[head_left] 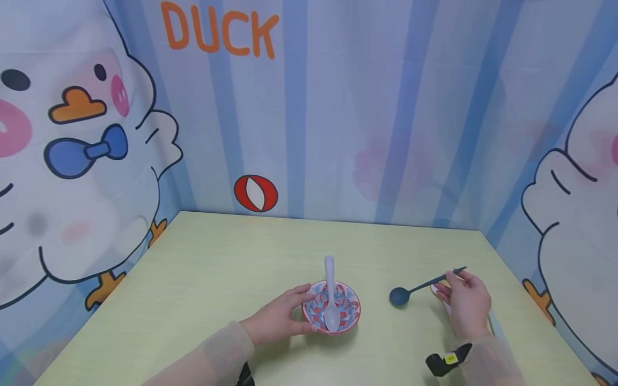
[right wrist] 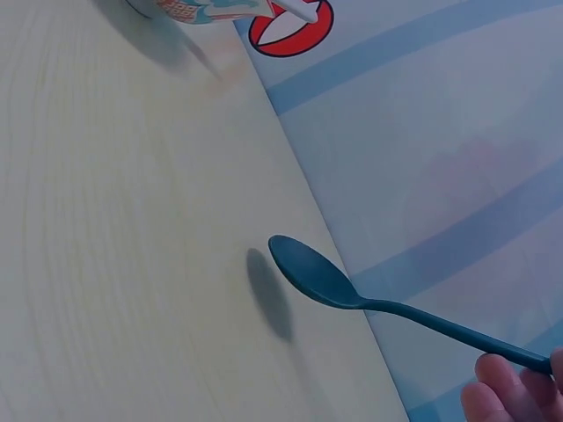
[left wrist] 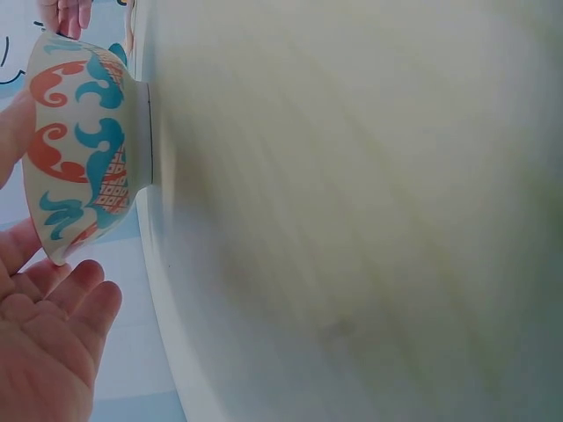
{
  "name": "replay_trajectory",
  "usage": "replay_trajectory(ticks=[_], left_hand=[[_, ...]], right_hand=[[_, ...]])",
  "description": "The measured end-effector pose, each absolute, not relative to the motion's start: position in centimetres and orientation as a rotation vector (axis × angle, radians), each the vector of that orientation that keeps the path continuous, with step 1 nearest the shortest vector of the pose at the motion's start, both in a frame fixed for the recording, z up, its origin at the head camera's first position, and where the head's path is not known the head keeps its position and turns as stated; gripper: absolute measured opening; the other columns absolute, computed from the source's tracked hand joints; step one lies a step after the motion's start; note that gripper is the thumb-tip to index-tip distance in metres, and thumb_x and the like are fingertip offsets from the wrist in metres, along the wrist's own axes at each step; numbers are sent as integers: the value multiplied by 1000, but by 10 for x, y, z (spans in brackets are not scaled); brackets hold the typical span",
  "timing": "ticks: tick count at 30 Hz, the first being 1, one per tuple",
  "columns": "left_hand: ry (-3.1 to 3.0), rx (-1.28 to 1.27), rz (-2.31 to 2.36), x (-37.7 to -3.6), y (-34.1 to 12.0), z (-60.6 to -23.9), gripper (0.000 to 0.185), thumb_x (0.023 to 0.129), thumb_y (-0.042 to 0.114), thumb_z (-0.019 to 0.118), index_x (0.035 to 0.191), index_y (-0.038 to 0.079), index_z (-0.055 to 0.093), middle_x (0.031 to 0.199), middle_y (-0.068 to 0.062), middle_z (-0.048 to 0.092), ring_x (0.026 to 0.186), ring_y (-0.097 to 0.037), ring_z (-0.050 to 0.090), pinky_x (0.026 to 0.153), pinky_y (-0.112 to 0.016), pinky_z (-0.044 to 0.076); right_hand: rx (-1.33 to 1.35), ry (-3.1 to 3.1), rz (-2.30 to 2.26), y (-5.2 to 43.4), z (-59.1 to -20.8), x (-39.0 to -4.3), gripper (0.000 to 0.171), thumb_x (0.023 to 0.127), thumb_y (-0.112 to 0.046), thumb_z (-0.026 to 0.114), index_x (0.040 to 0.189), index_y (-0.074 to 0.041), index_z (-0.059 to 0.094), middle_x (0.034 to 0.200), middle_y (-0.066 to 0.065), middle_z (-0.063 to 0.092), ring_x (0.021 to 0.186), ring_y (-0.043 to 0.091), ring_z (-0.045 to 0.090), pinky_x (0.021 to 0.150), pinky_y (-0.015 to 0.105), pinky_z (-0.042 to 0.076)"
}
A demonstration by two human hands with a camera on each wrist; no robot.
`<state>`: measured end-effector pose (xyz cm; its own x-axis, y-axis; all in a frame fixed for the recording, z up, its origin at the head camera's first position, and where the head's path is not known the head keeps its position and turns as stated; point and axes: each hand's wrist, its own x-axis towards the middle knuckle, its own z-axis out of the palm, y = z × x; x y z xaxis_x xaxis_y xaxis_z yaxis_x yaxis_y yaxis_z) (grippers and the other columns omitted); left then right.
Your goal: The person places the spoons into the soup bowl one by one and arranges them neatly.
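Now — slim dark-blue spoon (head_left: 415, 289) pinched by right-hand fingers (head_left: 451, 284); left hand (head_left: 280, 316) open beside patterned bowl (head_left: 352, 316).

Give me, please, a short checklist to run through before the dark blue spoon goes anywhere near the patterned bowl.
1. Right hand pinches the dark blue plastic spoon by its handle: ok.
2. Spoon lifted off the pale green table, shadow beneath: ok.
3. Left hand steadies the red-and-teal patterned bowl: ok.
4. Bowl free inside: not ok, a white ceramic spoon lies in it.
5. Pink thing under the right hand: cannot tell.
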<state>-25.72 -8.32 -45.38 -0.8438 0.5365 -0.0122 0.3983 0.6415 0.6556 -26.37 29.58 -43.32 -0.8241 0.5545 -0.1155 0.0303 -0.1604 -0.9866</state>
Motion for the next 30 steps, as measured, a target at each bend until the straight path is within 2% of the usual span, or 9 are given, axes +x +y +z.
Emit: replay_trajectory(ticks=[10,16,30], left_hand=[[2645,745,986,-257,-83,-453,74,81,47,74,143,17,47,156,0,28,142,-27,25,110,-50,31],[2637,731,991,-256,-83,-450,74,81,48,74,144,18,47,156,1,28,142,-28,25,110,-51,31],[2627,767,1013,-255,-84,-449,74,82,47,73,144,16,47,156,-2,29,142,-30,25,110,-52,31]], right_hand=[[-686,-1649,2179,297,-425,-267,32,93,-30,63,118,-15,49,114,6,54,81,18,71,80,37,56],[-638,-1648,2221,293,-413,-268,38,92,-31,65,121,-12,48,111,6,52,80,18,70,77,34,57],[-530,-1804,2199,270,-391,-279,34,94,-31,62,119,-11,50,106,3,60,76,15,70,74,27,57]])
